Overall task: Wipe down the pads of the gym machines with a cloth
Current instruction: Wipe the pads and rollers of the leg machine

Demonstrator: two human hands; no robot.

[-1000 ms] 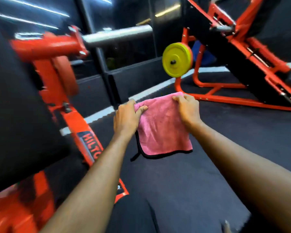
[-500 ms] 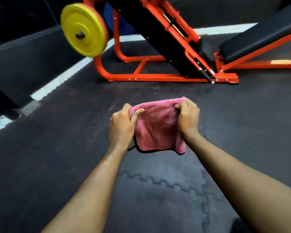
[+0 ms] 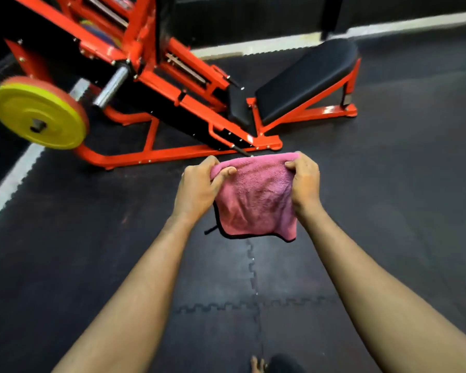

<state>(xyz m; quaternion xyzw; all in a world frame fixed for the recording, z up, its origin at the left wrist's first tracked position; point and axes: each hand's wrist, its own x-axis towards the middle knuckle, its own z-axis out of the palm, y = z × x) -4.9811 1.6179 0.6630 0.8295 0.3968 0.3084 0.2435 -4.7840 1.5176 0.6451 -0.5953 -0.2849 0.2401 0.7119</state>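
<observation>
A pink cloth [image 3: 253, 200] with a dark edge hangs folded in the air in front of me. My left hand [image 3: 197, 188] pinches its top left corner, and my right hand [image 3: 304, 181] pinches its top right corner. Beyond the cloth stands an orange leg press machine [image 3: 172, 100]. Its black back pad [image 3: 307, 76] slopes up to the right, and a small black seat pad [image 3: 238, 106] sits at the pad's lower end. Both pads lie well ahead of my hands.
A yellow weight plate [image 3: 38, 114] sits on the machine's bar at the left, beside a bare chrome sleeve [image 3: 111, 87]. Black interlocking rubber mats [image 3: 92, 251] cover the floor. A white strip [image 3: 8, 181] runs along the floor's left edge. My foot [image 3: 258, 366] shows at the bottom.
The view has swung right and down from another orange machine to the leg press, which is now nearer. Both hands keep holding the cloth, now folded shorter.
</observation>
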